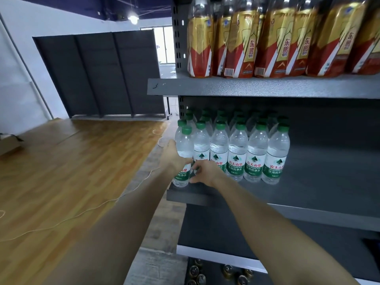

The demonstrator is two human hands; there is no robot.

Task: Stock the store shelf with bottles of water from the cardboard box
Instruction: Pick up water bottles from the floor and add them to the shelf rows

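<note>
Clear water bottles [237,155] with green caps and green labels stand in rows at the left end of the grey middle shelf [308,182]. My left hand [174,155] is wrapped around the leftmost front bottle [184,145], which stands at the shelf's front left corner. My right hand [205,172] grips the lower part of the second front bottle [201,140], right beside the first. The shelf's right half is bare. A corner of a cardboard box [9,144] shows at the far left edge.
The shelf above [257,87] carries tall bottles with red and gold labels [267,42]. Can tops [216,272] sit on a lower level. Wooden floor [72,171] with a thin white cord [98,204] lies to the left, and dark empty shelving [98,75] stands against the back wall.
</note>
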